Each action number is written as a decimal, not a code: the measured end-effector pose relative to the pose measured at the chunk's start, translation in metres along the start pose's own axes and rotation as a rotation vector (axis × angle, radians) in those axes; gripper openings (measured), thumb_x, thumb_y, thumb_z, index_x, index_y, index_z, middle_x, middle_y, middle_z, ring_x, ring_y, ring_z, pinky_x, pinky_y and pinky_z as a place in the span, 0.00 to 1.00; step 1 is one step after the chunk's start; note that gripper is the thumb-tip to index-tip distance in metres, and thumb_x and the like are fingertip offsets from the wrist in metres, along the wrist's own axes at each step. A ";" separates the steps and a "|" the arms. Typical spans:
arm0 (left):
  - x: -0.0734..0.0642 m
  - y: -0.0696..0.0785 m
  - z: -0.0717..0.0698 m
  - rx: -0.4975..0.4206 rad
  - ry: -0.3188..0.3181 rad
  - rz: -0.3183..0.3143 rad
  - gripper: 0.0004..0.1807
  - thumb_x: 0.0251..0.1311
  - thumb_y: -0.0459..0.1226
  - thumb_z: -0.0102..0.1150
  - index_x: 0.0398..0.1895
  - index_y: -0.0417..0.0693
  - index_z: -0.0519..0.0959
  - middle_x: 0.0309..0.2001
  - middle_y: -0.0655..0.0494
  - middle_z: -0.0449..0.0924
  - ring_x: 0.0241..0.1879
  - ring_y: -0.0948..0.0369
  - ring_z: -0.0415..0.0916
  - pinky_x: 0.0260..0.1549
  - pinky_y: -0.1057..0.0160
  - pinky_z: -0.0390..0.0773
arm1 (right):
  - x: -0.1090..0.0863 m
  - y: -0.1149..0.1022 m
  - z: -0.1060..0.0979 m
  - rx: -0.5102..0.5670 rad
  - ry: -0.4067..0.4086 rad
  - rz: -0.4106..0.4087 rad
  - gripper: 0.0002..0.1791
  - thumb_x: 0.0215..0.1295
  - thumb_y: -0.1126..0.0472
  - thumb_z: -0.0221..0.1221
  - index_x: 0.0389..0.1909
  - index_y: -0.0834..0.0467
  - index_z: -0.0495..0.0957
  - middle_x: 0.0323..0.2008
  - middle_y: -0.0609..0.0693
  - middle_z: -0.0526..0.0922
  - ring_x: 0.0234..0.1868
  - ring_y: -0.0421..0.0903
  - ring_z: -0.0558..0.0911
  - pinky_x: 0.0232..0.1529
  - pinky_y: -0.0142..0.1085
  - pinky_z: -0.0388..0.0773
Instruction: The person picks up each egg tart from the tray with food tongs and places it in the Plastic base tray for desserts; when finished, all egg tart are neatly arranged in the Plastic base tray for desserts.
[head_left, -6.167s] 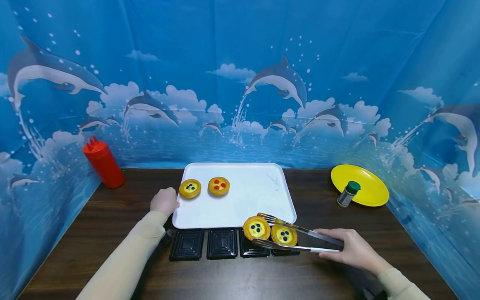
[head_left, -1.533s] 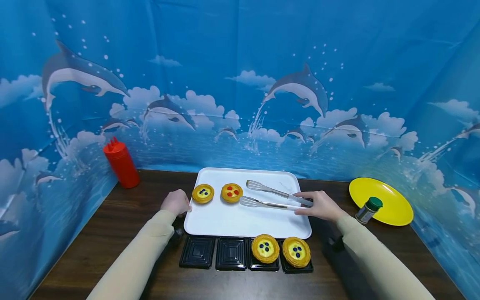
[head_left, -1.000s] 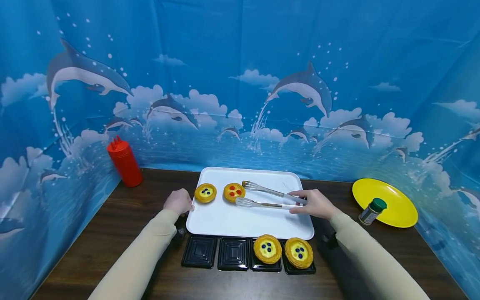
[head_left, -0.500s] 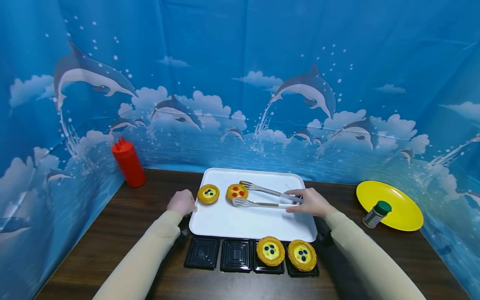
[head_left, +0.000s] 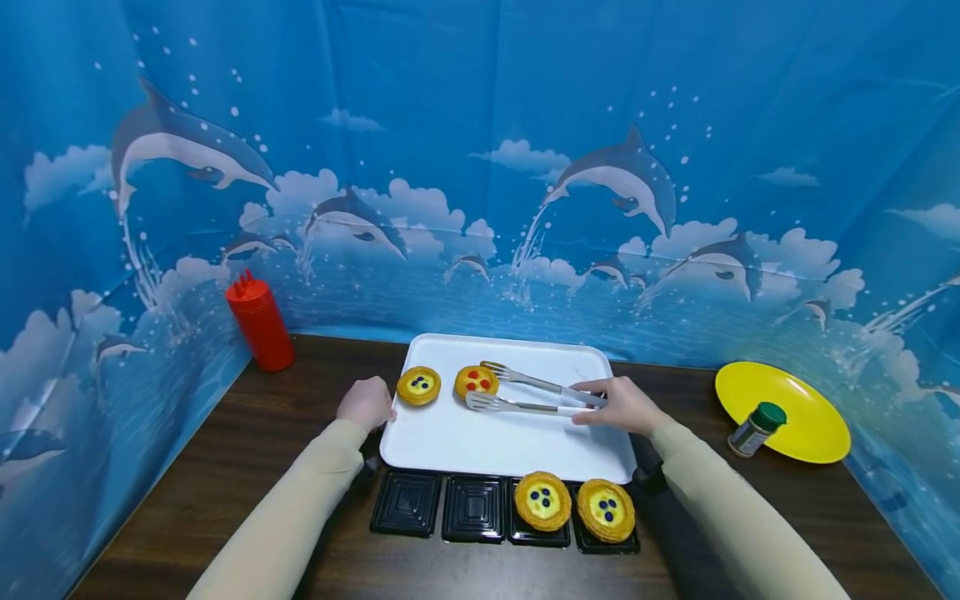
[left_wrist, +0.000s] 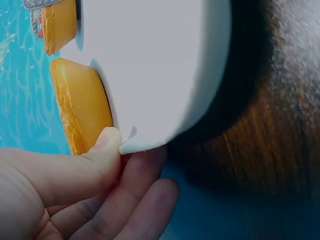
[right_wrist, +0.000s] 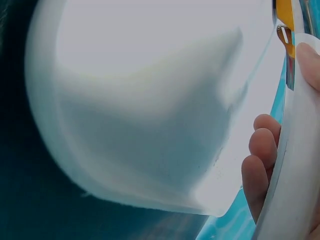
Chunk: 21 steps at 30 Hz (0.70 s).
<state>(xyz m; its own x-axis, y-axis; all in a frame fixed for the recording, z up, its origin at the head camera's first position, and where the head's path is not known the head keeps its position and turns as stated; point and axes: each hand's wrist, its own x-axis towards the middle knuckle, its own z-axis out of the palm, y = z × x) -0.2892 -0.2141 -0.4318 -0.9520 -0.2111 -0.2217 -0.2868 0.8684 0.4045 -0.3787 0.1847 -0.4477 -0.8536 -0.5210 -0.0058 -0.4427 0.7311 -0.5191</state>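
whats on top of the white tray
On the white tray sit a blue-dotted tart, near its left edge, and the red-dotted tart, between the tips of the tongs that the right hand holds. The tray surface beneath both tarts is hidden.

2 tarts (head_left: 419,386) sit on the tray (head_left: 502,443), 2 on right-hand dishes (head_left: 528,537) before it.

The tongs (head_left: 540,384) in the right hand (head_left: 618,406) have left the rightmost blue-dotted tart (head_left: 606,510) on that hand's near side; their tips now straddle the red-dotted tart (head_left: 476,380) to the hand's left.
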 end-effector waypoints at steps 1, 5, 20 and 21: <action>0.000 0.000 0.000 0.002 0.001 -0.001 0.06 0.54 0.33 0.67 0.24 0.39 0.80 0.19 0.51 0.75 0.21 0.56 0.71 0.23 0.63 0.74 | 0.000 0.000 0.000 -0.003 0.004 -0.001 0.34 0.47 0.41 0.69 0.56 0.51 0.78 0.54 0.58 0.79 0.50 0.54 0.79 0.37 0.40 0.78; 0.001 0.000 0.000 0.008 0.000 -0.005 0.06 0.54 0.33 0.67 0.25 0.39 0.80 0.20 0.51 0.75 0.20 0.56 0.72 0.23 0.64 0.74 | -0.001 0.000 0.001 -0.008 0.010 -0.005 0.34 0.48 0.41 0.69 0.56 0.52 0.78 0.54 0.59 0.79 0.51 0.55 0.79 0.39 0.41 0.79; 0.004 -0.002 0.002 0.013 0.005 0.010 0.06 0.53 0.32 0.67 0.26 0.38 0.80 0.21 0.51 0.76 0.22 0.56 0.72 0.24 0.63 0.75 | -0.020 0.001 -0.001 0.022 0.030 -0.016 0.33 0.48 0.42 0.69 0.56 0.51 0.78 0.50 0.54 0.83 0.46 0.49 0.80 0.41 0.43 0.78; 0.004 -0.002 0.001 0.013 0.004 0.011 0.06 0.53 0.32 0.67 0.26 0.38 0.80 0.21 0.51 0.76 0.22 0.56 0.72 0.24 0.63 0.75 | -0.022 0.001 -0.001 0.026 0.025 -0.015 0.34 0.48 0.42 0.69 0.57 0.51 0.78 0.49 0.54 0.83 0.45 0.48 0.79 0.41 0.42 0.78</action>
<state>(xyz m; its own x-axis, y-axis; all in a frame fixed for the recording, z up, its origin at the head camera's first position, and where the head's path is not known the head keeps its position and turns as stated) -0.2925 -0.2160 -0.4348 -0.9554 -0.2034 -0.2140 -0.2751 0.8764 0.3952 -0.3606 0.1976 -0.4472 -0.8535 -0.5205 0.0235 -0.4487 0.7113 -0.5410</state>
